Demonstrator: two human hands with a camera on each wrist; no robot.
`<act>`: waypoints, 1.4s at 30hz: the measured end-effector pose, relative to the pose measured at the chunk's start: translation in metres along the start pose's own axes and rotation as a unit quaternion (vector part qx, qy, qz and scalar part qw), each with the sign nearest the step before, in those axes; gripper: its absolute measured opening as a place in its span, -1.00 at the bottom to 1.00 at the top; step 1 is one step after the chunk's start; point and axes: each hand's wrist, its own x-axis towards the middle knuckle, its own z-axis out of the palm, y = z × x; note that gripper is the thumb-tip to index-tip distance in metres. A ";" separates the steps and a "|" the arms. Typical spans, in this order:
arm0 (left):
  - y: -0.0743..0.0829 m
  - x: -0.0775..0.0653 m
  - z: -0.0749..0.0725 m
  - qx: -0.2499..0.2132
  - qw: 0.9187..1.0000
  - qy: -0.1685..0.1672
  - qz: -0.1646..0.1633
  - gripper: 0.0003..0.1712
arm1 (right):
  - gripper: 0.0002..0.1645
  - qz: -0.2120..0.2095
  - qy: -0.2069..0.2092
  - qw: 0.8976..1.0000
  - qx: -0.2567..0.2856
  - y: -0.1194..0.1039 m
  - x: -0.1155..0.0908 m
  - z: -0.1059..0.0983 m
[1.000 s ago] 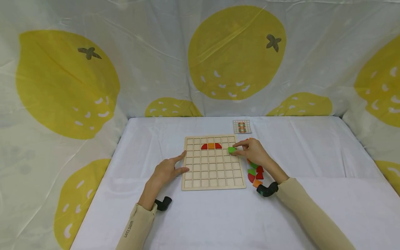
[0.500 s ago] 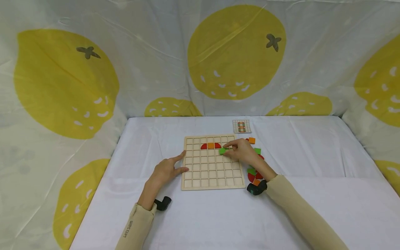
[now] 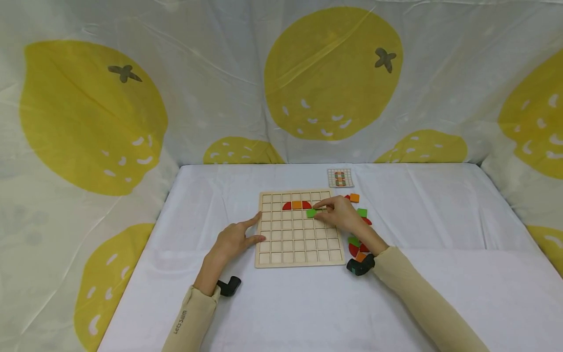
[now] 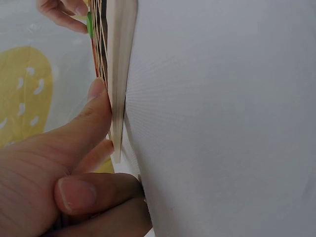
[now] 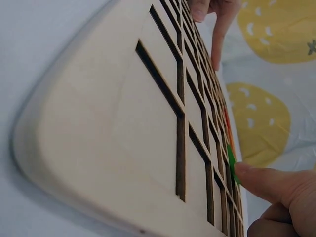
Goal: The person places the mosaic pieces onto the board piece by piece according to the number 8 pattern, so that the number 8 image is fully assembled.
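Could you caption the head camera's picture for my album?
Right hand pinching a green tile over a wooden grid board, left hand touching the board's left edge.

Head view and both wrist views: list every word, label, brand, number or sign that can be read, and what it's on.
"Lets S…", on the left sleeve; the rest of the second word is too small to read.
Small card: gridded picture, no readable text.
Grid board: no text visible.
Wrist views: no readable text.

Green piece (image 5: 231, 158) partly hidden behind the right grip (image 5: 287, 197) in the right-wrist view.
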 end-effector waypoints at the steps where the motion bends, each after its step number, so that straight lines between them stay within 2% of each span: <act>1: 0.000 0.000 0.000 0.000 1.000 0.000 0.000 -0.07 | -0.70 0.000 0.000 1.000 0.002 0.000 0.000 0.001; 13: 0.000 0.000 0.002 0.000 1.000 -0.002 -0.002 -0.08 | -0.68 -0.013 0.004 1.000 0.009 0.000 0.005 0.009; 28: -0.001 0.000 0.002 0.004 1.000 0.003 0.000 -0.09 | -0.69 -0.002 0.012 1.000 0.006 -0.003 0.002 0.008; 34: 0.000 -0.001 0.002 0.001 1.000 0.002 -0.001 -0.10 | -0.67 0.003 0.017 1.000 -0.006 -0.002 -0.009 -0.007; 39: 0.000 -0.001 0.001 0.001 1.000 0.003 -0.001 -0.10 | -0.70 0.001 0.032 0.999 -0.018 0.008 -0.025 -0.029; 42: 0.000 -0.001 0.001 -0.002 1.000 0.002 -0.002 -0.08 | -0.69 0.015 0.041 0.999 -0.029 0.016 -0.034 -0.043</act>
